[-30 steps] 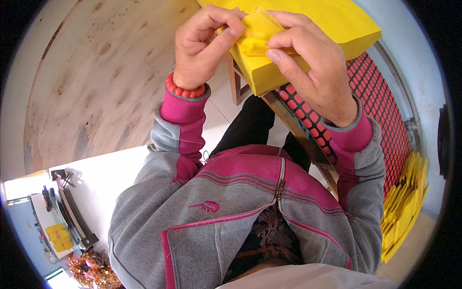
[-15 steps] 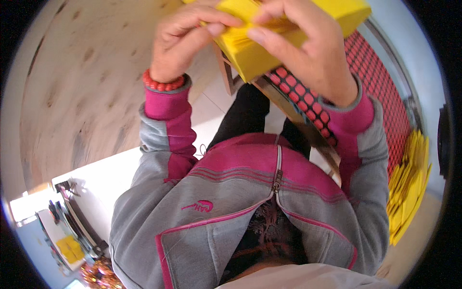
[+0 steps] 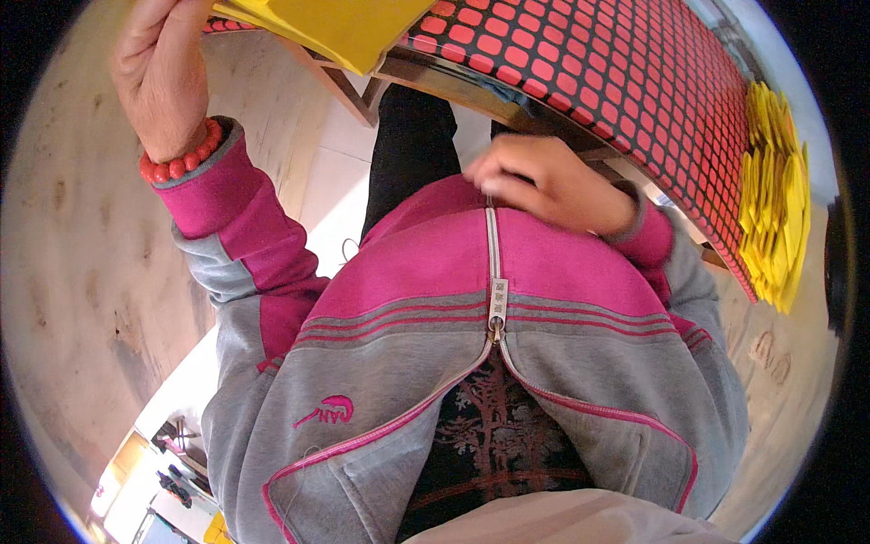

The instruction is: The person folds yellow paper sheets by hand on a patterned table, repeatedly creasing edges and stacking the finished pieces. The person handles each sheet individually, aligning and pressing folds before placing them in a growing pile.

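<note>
My left hand (image 3: 163, 77), with a red bead bracelet (image 3: 181, 163) at its wrist, reaches to the upper left edge of the view. It is beside a yellow paper stack (image 3: 340, 27) at the table's near edge. The picture's rim cuts off its fingertips, so its grip is hidden. My right hand (image 3: 544, 181) rests against the lower hem of my grey and magenta jacket (image 3: 408, 258), near the zipper. Its fingers are curled in and a little blurred; I cannot make out anything between them.
A table with a red and black checked cover (image 3: 598, 72) spans the upper right. A bundle of folded yellow papers (image 3: 775, 199) sits by its right end. A wooden table leg (image 3: 335, 86) stands below the stack. At the lower left lie dark items on a white surface (image 3: 195, 512).
My right hand has left the yellow stack and come down to the jacket hem. My left hand has moved left, and the stack now appears farther left and higher in view.
</note>
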Available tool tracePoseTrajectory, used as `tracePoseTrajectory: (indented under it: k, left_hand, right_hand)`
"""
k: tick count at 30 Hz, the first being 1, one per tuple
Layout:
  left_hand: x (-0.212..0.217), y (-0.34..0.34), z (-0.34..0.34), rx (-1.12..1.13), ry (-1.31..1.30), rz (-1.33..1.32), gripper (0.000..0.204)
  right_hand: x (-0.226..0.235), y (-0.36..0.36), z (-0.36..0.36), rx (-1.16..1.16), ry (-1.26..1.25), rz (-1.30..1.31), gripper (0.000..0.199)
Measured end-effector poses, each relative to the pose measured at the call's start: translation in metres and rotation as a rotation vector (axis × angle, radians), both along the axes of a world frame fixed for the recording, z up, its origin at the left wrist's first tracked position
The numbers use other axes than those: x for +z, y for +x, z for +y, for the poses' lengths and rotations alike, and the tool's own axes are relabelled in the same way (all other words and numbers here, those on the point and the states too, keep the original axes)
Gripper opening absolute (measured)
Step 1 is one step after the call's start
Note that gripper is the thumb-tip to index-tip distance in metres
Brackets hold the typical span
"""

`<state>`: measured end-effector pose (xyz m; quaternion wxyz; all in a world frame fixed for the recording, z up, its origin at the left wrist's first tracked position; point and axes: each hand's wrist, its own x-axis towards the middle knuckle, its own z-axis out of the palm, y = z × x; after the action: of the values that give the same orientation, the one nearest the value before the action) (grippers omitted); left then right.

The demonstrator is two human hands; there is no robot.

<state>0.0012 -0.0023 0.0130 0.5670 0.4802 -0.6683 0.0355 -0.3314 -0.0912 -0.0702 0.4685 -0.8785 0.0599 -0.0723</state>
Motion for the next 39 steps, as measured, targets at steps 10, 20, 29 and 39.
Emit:
tracePoseTrajectory:
  k: [10,20,29,39]
  left_hand:
    - [-0.021,0.026,-0.025,-0.137,-0.097,0.617,0.025]
    - [0.014,-0.003,0.002,-0.104,0.094,0.172,0.018]
    - [0.014,0.001,0.001,-0.143,0.078,0.119,0.022]
    - [0.020,0.001,0.004,-0.191,0.136,0.176,0.025]
  right_hand:
    - [-0.146,0.008,-0.072,-0.847,-0.812,-0.177,0.034]
    - [-0.186,0.003,-0.087,-0.980,-0.737,-0.042,0.045]
    - [-0.080,-0.011,-0.021,-0.407,-0.746,0.494,0.022]
    - [0.172,0.071,-0.030,-0.034,-0.725,-0.534,0.021]
